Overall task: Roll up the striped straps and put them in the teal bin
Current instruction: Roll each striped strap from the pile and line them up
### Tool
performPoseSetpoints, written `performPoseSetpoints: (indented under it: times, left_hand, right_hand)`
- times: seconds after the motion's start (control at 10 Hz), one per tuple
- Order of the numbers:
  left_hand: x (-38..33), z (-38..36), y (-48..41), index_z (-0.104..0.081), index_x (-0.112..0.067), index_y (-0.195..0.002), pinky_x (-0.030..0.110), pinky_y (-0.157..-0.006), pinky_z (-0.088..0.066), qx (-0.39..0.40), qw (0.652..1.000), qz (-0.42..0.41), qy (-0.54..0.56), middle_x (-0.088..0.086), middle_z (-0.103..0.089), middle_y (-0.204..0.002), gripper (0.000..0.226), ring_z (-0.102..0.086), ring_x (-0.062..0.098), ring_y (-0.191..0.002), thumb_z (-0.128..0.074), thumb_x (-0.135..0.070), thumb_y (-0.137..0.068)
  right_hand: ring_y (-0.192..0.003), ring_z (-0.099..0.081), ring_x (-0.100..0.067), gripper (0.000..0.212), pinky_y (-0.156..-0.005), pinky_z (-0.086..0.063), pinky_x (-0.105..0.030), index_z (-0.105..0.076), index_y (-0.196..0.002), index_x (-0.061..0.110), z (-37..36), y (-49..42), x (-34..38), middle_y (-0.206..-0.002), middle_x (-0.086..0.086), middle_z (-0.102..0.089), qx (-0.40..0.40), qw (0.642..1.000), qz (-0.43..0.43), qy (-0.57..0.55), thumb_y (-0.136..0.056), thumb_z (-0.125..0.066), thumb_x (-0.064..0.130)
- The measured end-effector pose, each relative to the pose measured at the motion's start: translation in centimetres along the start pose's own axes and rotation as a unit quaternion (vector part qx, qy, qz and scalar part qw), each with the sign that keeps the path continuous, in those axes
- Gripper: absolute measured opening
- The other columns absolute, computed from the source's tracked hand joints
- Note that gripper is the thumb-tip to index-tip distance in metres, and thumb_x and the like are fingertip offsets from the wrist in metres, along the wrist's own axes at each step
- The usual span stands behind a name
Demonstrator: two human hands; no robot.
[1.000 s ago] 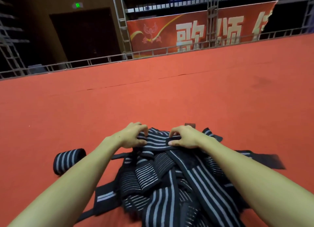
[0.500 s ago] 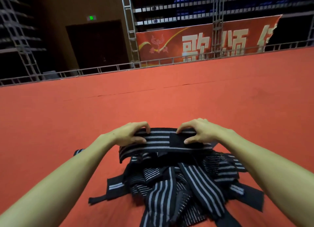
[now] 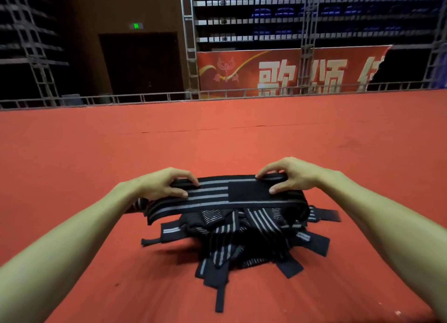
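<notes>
I am holding one striped strap (image 3: 217, 198) stretched flat between both hands, just above the pile of straps (image 3: 244, 240). My left hand (image 3: 158, 186) is gripping the strap's left part. Its fingers (image 3: 187, 177) are curling over the far edge and the thumb is pressing on the near side, so they are pinching the band. My right hand (image 3: 289, 176) is doing the same on the right part, its fingers (image 3: 264, 172) hooking over the far edge while the thumb is pressing on a plain black patch on the strap's top face. Left of that patch, grey stripes are running along the strap's length. Beyond each hand the strap is bending and drooping down toward the pile.

The pile is lying on the red carpet (image 3: 217, 141), under the held strap and nearer to me. It is a loose tangle of black bands with grey stripes, with several plain black ends sticking out sideways and toward me. I cannot tell how many straps are lying in it.

At the carpet's far edge a low metal railing (image 3: 145, 96) is running across. Behind it a red banner (image 3: 278, 71) with large pale characters is hanging, beside a dark doorway (image 3: 140, 64) with a green sign (image 3: 136, 26) glowing above it
</notes>
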State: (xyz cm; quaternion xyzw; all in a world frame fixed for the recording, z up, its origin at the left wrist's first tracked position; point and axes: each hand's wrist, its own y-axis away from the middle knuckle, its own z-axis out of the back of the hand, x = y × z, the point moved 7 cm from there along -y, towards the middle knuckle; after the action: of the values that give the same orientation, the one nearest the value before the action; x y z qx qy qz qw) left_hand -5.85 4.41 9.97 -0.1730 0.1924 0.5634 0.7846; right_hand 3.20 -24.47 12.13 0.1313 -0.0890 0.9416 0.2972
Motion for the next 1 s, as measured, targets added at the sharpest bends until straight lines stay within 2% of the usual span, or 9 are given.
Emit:
performPoseSetpoints:
  times: [0.1, 0.2, 0.3, 0.4, 0.5, 0.7, 0.8, 0.9, 1.0]
  left_hand:
    - [0.3, -0.8, 2.0, -0.062, -0.066, -0.100, 0.030, -0.099, -0.049, -0.002, 1.000, 0.021, 0.001, -0.017, -0.068, -0.115, 0.029, -0.063, 0.005, -0.110, -0.075, -0.058, -0.075]
    - [3.0, -2.1, 3.8, -0.063, -0.059, -0.108, 0.039, -0.101, -0.050, 0.018, 0.998, 0.058, -0.028, -0.018, -0.067, -0.118, 0.039, -0.063, 0.006, -0.112, -0.072, -0.026, -0.089]
    - [6.0, -3.7, 5.9, -0.063, -0.056, -0.115, 0.038, -0.103, -0.049, 0.016, 0.994, 0.094, -0.043, -0.023, -0.066, -0.119, 0.038, -0.061, 0.001, -0.113, -0.073, -0.032, -0.088]
    - [6.0, -5.1, 7.0, -0.065, -0.057, -0.110, 0.036, -0.103, -0.048, 0.010, 0.995, 0.102, -0.019, -0.018, -0.067, -0.119, 0.039, -0.062, 0.004, -0.113, -0.074, -0.027, -0.088]
    - [6.8, -7.0, 8.4, -0.066, -0.058, -0.106, 0.033, -0.102, -0.047, 0.015, 0.992, 0.128, -0.001, -0.017, -0.068, -0.119, 0.041, -0.062, 0.005, -0.113, -0.073, -0.022, -0.088]
    - [9.3, -8.8, 9.9, -0.065, -0.054, -0.114, 0.032, -0.103, -0.048, 0.044, 0.988, 0.146, -0.026, -0.023, -0.064, -0.122, 0.038, -0.060, 0.000, -0.115, -0.072, -0.026, -0.089]
    - [9.0, -9.9, 10.2, -0.060, -0.051, -0.113, 0.022, -0.104, -0.041, 0.075, 0.983, 0.151, -0.069, -0.021, -0.060, -0.126, 0.041, -0.056, 0.000, -0.118, -0.069, -0.017, -0.091]
    - [9.2, -11.3, 10.0, -0.050, -0.055, -0.114, 0.026, -0.106, -0.038, 0.087, 0.978, 0.157, -0.108, -0.015, -0.056, -0.128, 0.047, -0.052, 0.009, -0.122, -0.067, -0.018, -0.092]
    - [8.3, -12.6, 8.9, -0.050, -0.053, -0.129, 0.041, -0.104, -0.034, 0.108, 0.941, 0.191, -0.258, -0.004, -0.033, -0.134, 0.036, -0.034, 0.022, -0.123, -0.059, -0.044, -0.095]
  right_hand:
    - [-0.099, -0.063, -0.008, 0.045, -0.092, -0.047, -0.027, -0.063, -0.125, 0.031, -1.4, 1.4, 0.5, -0.111, 0.017, -0.067, 0.028, 1.000, -0.005, -0.011, -0.084, -0.079, 0.025]
    - [-0.075, -0.054, 0.018, 0.041, -0.077, -0.041, -0.021, -0.063, -0.123, 0.029, -3.1, 3.0, 0.5, -0.085, 0.027, -0.060, 0.054, 0.998, -0.021, -0.008, -0.086, -0.077, 0.021]
    - [-0.070, -0.050, 0.021, 0.024, -0.070, -0.037, -0.020, -0.062, -0.113, 0.025, -4.1, 4.7, -0.1, -0.079, 0.019, -0.056, 0.045, 0.999, -0.021, -0.003, -0.091, -0.072, 0.025]
    - [-0.059, -0.046, 0.005, 0.017, -0.058, -0.034, -0.013, -0.060, -0.105, 0.025, -5.3, 5.8, -0.4, -0.071, 0.011, -0.052, 0.049, 0.998, -0.024, -0.009, -0.091, -0.070, 0.025]
    - [-0.062, -0.043, -0.001, 0.019, -0.059, -0.033, -0.016, -0.060, -0.104, 0.025, -6.9, 6.7, -0.7, -0.067, 0.013, -0.046, 0.063, 0.998, -0.025, -0.006, -0.090, -0.073, 0.030]
    - [-0.073, -0.044, -0.006, 0.032, -0.065, -0.036, -0.013, -0.061, -0.107, 0.025, -7.9, 7.8, -1.4, -0.085, 0.005, -0.047, 0.079, 0.996, -0.038, -0.011, -0.082, -0.080, 0.023]
    - [-0.074, -0.046, -0.004, 0.028, -0.064, -0.036, -0.014, -0.060, -0.105, 0.031, -9.0, 8.2, -2.3, -0.089, 0.008, -0.050, 0.093, 0.994, -0.054, 0.009, -0.086, -0.075, 0.018]
    - [-0.084, -0.053, -0.016, 0.029, -0.077, -0.045, -0.030, -0.059, -0.100, 0.041, -10.2, 8.4, -2.9, -0.097, 0.000, -0.056, 0.098, 0.993, -0.058, 0.012, -0.085, -0.075, 0.021]
    - [-0.090, -0.052, -0.010, 0.025, -0.077, -0.038, -0.024, -0.067, -0.111, 0.025, -11.0, 8.7, -3.0, -0.101, 0.007, -0.059, 0.091, 0.994, -0.056, 0.018, -0.087, -0.073, 0.019]
